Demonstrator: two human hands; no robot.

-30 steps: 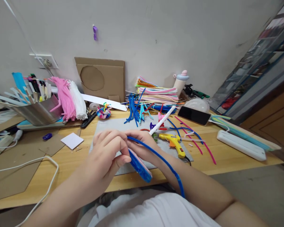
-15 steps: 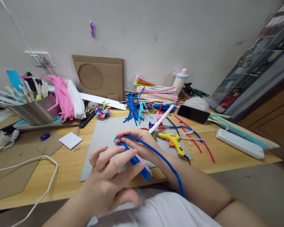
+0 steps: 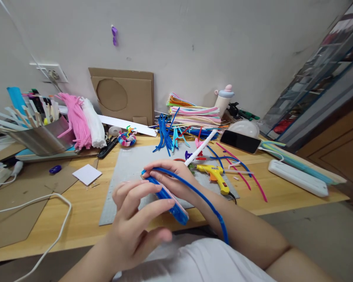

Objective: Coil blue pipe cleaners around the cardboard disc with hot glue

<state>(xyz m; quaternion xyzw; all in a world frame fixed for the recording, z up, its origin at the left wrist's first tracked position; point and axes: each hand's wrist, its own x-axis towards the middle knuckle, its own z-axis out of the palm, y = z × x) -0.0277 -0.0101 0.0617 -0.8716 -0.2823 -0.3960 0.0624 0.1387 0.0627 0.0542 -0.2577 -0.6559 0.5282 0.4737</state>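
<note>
My right hand is closed round the far end of a blue and pale pink craft piece, its fingers pinching at the upper tip. From there a long blue pipe cleaner arcs over the right wrist and hangs down toward my lap. My left hand is open, its fingers spread along the near side of the craft piece and the thumb held apart. Its fingertips lie on or very near the blue surface; whether they press on it I cannot tell. Part of the piece is hidden behind the fingers.
Under the hands lies a grey cutting mat. To the right are a yellow glue gun, a white stick and loose pink pipe cleaners. Blue pipe cleaners lie behind, and a phone rests beyond. A white cable runs at left.
The left hand has shifted slightly, its fingers drawing back a little along the craft piece and the thumb rising. The right hand and the craft piece stay put.
</note>
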